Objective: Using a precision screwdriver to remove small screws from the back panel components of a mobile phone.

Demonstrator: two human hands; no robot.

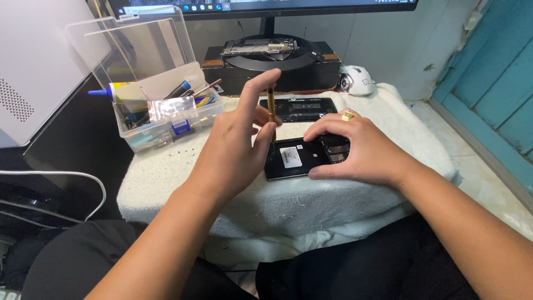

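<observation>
The left hand [236, 147] covers much of the screwdriver [271, 111], so only its gold shaft shows between the raised forefinger and the thumb; the tip, where it meets the phone [297, 158], is too small to make out; the right hand [358, 150] hides the phone's right end, and both forearms run out of the lower edge; the monitor [266, 5] is cut off at the top, and the things in the box [166, 111] blur together apart from a blue-capped tube [111, 91] and some dark handles.

The phone lies flat on a white towel [183, 178] over the person's lap, at the middle of the view; it is dark, its back off, with a white label near the centre and small parts showing at the right; a second dark panel [298, 108] lies just behind it on the towel, apart from it.

The left hand pinches the screwdriver upright, its point down at the phone's upper left corner; the right hand lies spread over the phone's right end, fingertips pressing the edges, a gold ring [348, 115] on one finger; a white mouse [358, 79] sits beyond, beside a black stand [222, 61].
</observation>
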